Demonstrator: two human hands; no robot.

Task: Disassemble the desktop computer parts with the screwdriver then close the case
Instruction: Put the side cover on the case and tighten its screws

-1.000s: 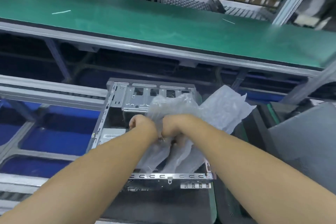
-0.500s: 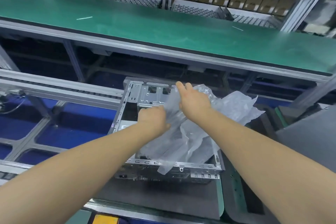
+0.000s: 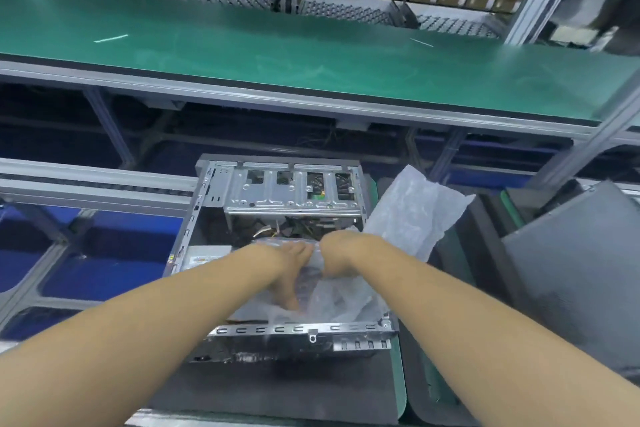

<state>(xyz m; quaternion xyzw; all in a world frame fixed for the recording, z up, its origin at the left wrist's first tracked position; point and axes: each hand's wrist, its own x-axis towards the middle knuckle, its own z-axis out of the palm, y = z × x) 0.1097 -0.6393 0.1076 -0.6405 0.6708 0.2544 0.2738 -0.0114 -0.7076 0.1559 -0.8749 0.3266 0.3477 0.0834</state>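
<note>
The left hand [image 3: 287, 263] and right hand [image 3: 337, 253] are pressing down together, nearly touching, on a clear plastic bag [image 3: 332, 291] inside the open case [image 3: 294, 331]. The left is lying flat with fingers spread on the film; whether the right is gripping the film or only pushing it cannot be told. Half a second ago the right hand was reaching high toward the drive cage [image 3: 291, 191] with the bag bunched up; now both hands are sitting lower and nearer the person, and the bag is lying flatter in the case's near half. That suggests a bagged part is being tucked in, ahead of closing. The case is lying on its side, opening upward, long axis running away from the person, cage at the far end. A second sheet [image 3: 412, 211] is draping over its right wall. No screwdriver is showing.
</note>
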